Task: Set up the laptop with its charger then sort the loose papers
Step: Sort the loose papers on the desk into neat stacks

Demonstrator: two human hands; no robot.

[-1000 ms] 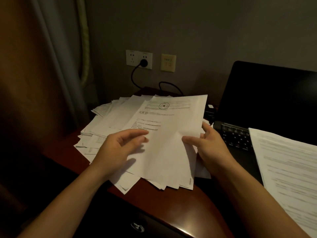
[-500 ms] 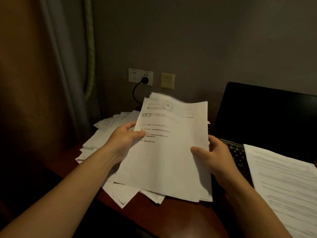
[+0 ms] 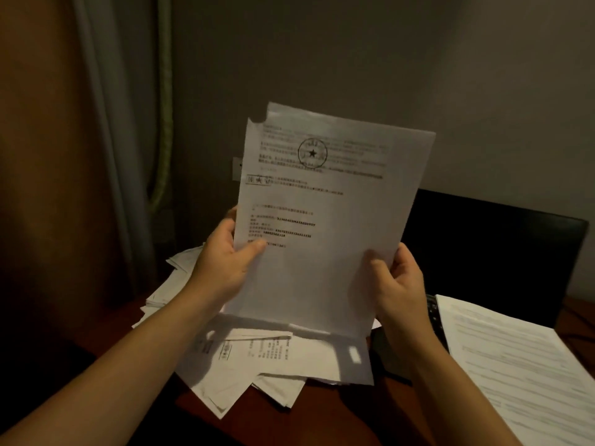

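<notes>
I hold a small stack of white printed sheets [image 3: 325,220] upright in front of me; the top sheet bears a round star stamp. My left hand [image 3: 225,265] grips its left edge with the thumb on the front. My right hand [image 3: 397,281] grips the lower right edge. Below them a loose pile of papers [image 3: 257,358] lies spread on the reddish wooden desk [image 3: 322,420]. The open black laptop [image 3: 489,255] stands at the right, its screen dark. A sorted sheaf of printed pages [image 3: 515,365] lies over its keyboard. The held sheets hide the charger plug and cable.
A grey wall rises behind the desk, with the edge of a wall socket plate [image 3: 236,169] peeking out left of the held sheets. A curtain [image 3: 128,140] hangs at the left. The desk's front edge runs close to my forearms.
Both hands have taken the top sheets off the pile and raised them from lying flat to standing upright in front of the wall. The view has tilted upward.
</notes>
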